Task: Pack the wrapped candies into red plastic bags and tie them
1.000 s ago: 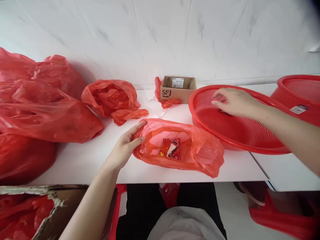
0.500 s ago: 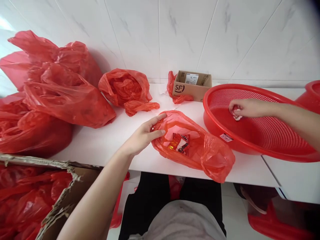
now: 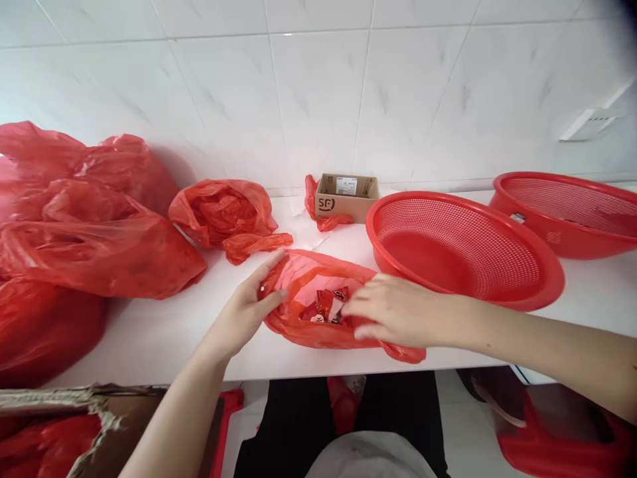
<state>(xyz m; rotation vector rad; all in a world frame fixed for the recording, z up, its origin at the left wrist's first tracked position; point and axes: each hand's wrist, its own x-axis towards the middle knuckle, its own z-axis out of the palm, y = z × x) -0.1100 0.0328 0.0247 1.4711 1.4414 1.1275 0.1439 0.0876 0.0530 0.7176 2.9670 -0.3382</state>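
A red plastic bag lies on the white table with its mouth spread. Small red, white and gold packets show inside it. On the left rim of the bag is my left hand, its thumb and fingers around the edge. My right hand is over the right side of the mouth, fingers loosely apart beside the packets, with nothing visible in them. Behind my right forearm stands a red perforated basket, with no packet visible on its bottom.
A small cardboard box stands by the tiled wall. Crumpled red bags lie left of it, and large filled red bags fill the far left. A second red basket is at the right. A torn carton holds more red bags.
My right hand has moved left from inside the basket to the bag, and the small item it pinched is out of its fingers. More packets show in the bag. The view has shifted.
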